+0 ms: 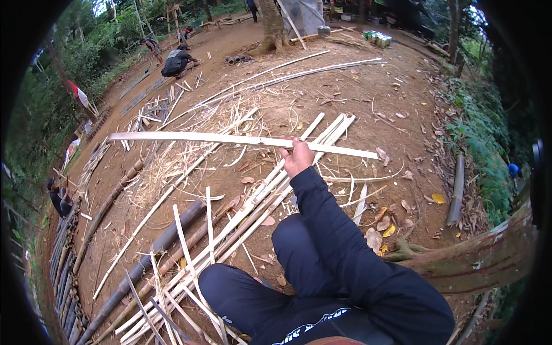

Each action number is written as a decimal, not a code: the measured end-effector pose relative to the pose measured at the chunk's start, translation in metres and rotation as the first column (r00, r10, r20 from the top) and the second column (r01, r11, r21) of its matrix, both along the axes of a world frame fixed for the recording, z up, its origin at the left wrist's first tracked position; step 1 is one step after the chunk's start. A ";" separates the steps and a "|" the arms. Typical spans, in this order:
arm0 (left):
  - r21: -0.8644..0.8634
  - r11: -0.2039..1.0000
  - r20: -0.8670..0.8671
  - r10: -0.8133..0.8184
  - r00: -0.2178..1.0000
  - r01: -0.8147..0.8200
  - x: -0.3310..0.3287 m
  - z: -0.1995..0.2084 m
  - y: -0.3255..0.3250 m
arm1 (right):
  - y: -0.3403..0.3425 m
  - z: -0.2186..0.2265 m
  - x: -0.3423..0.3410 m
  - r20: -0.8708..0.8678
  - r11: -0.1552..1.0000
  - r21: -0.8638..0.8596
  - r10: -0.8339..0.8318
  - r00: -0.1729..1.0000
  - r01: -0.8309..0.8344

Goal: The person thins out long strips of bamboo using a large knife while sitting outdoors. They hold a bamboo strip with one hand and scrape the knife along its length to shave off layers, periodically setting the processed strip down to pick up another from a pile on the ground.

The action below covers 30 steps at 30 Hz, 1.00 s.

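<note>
A: ok so where's the strip sitting in the fingers? (clock centred on the hand pls)

B: Right hand [299, 159] has its fingers pinching the pale strip [201, 137] well off-centre. Long end runs way out to 9 o'clock, short end sticks out to 3. It crosses over a bundle of pale strips [336, 129] on the ground that goes from about 1:30 down to 7:30. Left hand is out of frame, so can't tell what those fingers are up to.

A: any writing on stuff?

B: White lettering [319, 325] on the dark clothing at 6, bent by the lens. The cartons [378, 39] out at 1 are too small to read.

A: and elbow room?

B: Mostly bare dirt [359, 95] toward 1, some leaves and shavings. Tighter elsewhere: knee [296, 244] at 6, thick brown trunk [471, 253] at 4, greenery [489, 129] edging the ground near 3, dark pole [141, 270] lying at 8.
</note>
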<state>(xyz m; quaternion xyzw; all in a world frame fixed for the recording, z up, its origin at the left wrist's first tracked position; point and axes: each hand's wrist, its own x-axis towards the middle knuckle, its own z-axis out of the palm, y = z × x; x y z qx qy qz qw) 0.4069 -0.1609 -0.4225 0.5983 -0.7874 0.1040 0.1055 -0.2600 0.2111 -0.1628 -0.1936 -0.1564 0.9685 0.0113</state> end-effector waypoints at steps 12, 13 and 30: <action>-0.524 0.390 -0.765 0.175 -0.620 0.757 -0.359 0.416 0.116 | -0.053 0.044 0.150 -0.109 0.862 -0.007 0.503 0.857 -0.507; -0.529 0.449 -0.728 0.197 -0.657 0.720 -0.362 0.432 0.125 | -0.054 0.042 0.155 -0.117 0.852 -0.029 0.517 0.848 -0.523; -0.698 0.445 -0.650 -0.066 -0.757 0.561 -0.385 0.507 0.189 | 0.135 -0.271 0.116 0.389 -0.573 0.816 0.438 0.811 -0.082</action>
